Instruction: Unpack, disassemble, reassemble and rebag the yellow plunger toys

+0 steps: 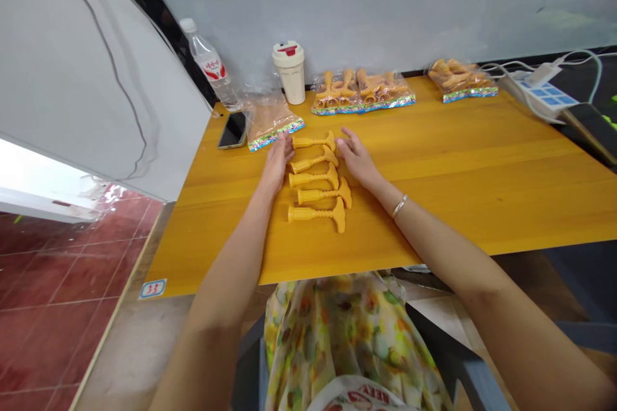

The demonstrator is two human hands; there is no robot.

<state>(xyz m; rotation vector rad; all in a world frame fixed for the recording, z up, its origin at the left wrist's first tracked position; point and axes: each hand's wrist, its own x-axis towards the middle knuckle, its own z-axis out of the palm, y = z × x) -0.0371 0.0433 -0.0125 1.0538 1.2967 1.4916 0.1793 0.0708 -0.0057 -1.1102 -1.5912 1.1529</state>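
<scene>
Several yellow-orange plastic toy hammers (315, 180) lie in a rough column on the table, heads to the right and ribbed handles to the left. My left hand (278, 162) rests at the handle ends of the far hammers, fingers stretched out. Across from it, my right hand (355, 157) is by the head of the farthest hammer (313, 142), fingers apart. Neither hand grips a hammer; whether the fingertips touch the farthest one is hard to tell. Just beyond my left hand lies a flat clear plastic bag (270, 117) with a colourful printed edge.
Filled bags of orange toys (359, 91) and another bag (460, 79) line the back of the wooden table (453, 186). A white cup (290, 74), a water bottle (209, 64) and a phone (233, 130) stand or lie back left. A power strip (542, 91) with cables sits right.
</scene>
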